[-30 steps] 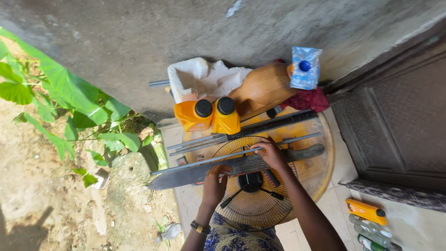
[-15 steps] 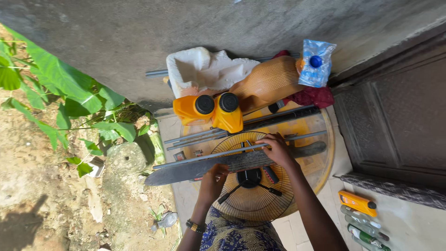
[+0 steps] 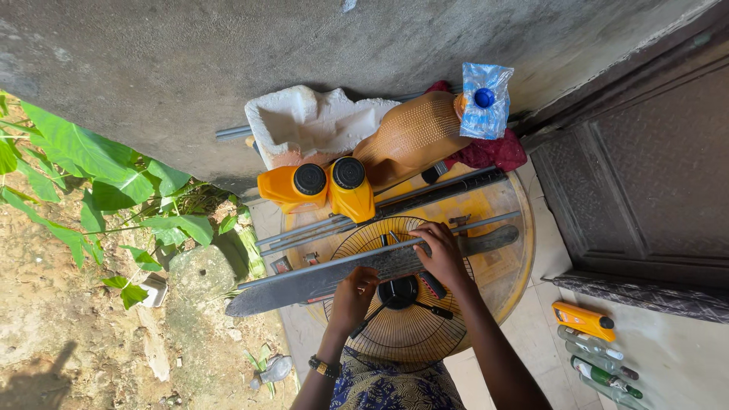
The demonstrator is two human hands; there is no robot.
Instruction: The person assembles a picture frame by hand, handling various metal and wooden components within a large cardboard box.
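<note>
Plant: green broad-leaf shoots far left, over bare soil
Stone: grey rock at table's left edge
Blade: long grey flat fan blade lying across the fan guard, tip pointing left past the table rim
Jugs: two orange containers with black caps behind the blade, touching each other
Left hand: on blade's near edge, fingers curled on it, looks gripped
Fan guard: round wire grille with black hub, on the round yellow table
Right hand: fingers closed on blade's far edge, thumb on top
Rods: grey metal tubes between jugs and blade
Hat: tan woven hat behind, beside white foam block
Bottle: blue-capped water bottle standing at the back
Floor right: orange tool, glass bottles lying by the door
</note>
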